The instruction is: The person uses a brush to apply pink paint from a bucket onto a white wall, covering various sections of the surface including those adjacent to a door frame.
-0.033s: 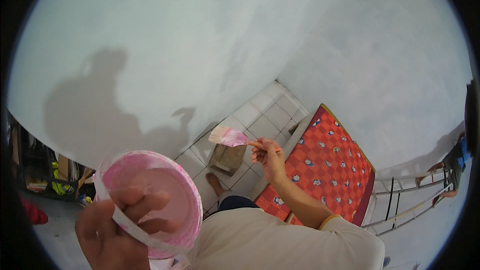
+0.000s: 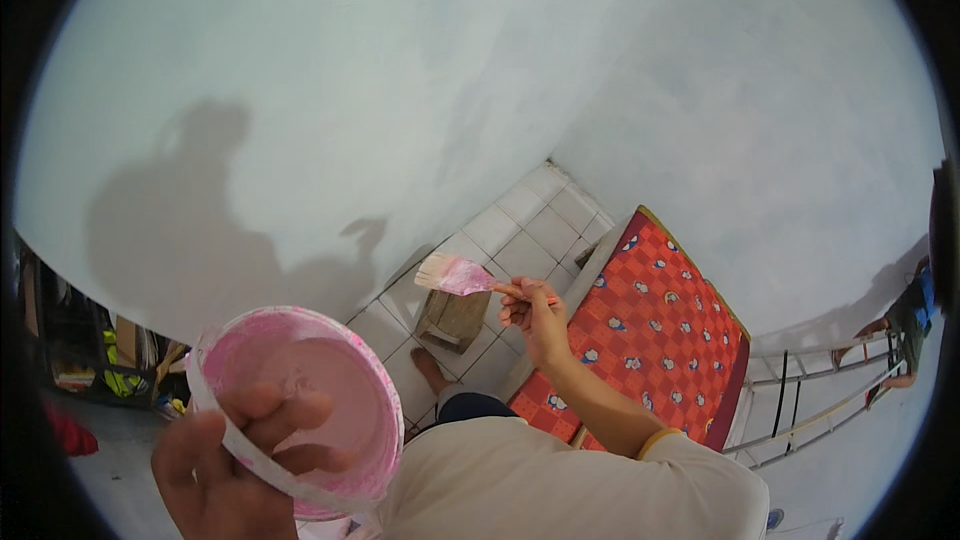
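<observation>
Over at near left, got the left hand hooked round the white handle of a pink-smeared bucket, with fingers curled over it. Can see plenty of pinkish paint inside, so probably not about to run dry. Farther right, above the tiled floor, pinching the paintbrush by its wooden grip between thumb and fingers of the right hand, bristles to the left. Looks pink at the base, paler at the tip. Not touching the left wall or the right wall. Can't spot pink on either of the 2, just pale bluish-grey with faint patchiness, so can't judge the finished share. Would guess at plenty left, with no stroke underway.
</observation>
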A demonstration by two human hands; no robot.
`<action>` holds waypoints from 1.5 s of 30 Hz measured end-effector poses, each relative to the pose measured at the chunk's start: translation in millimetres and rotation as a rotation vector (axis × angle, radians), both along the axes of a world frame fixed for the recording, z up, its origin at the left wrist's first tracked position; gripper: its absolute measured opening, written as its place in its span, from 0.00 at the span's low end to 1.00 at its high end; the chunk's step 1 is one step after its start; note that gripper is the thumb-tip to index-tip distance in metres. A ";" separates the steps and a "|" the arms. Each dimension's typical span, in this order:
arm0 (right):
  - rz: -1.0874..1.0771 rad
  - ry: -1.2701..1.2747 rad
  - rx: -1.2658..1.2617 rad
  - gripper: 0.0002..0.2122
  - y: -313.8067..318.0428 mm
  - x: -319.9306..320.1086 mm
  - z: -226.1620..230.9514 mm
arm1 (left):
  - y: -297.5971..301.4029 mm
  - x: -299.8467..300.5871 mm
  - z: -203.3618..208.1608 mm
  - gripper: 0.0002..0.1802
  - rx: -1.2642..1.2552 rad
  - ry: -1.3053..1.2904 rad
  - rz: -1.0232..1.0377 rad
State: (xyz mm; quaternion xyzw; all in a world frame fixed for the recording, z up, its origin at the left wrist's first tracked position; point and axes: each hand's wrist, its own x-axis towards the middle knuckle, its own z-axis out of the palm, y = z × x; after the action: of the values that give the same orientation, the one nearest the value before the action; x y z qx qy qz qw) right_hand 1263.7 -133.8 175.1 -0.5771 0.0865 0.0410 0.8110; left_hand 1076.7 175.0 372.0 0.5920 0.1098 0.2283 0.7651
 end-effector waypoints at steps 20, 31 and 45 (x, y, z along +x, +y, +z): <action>-0.012 -0.067 0.030 0.17 5.9 -4.1 21.6 | 15.6 34.3 -119.5 0.24 -0.385 0.062 -0.181; 0.108 -0.071 0.033 0.17 18.3 -5.7 35.9 | 13.5 41.5 -160.7 0.21 -0.318 0.266 0.023; 0.493 -0.250 -0.138 0.19 56.5 28.9 38.3 | 3.8 32.5 -177.9 0.21 -0.446 0.220 0.167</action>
State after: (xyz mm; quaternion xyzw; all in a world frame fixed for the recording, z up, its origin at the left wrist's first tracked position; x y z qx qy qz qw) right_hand 1292.7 -77.4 213.4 -0.6351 -0.1547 0.1595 0.7398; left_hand 1109.2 178.8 194.1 0.4187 0.2887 0.1952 0.8386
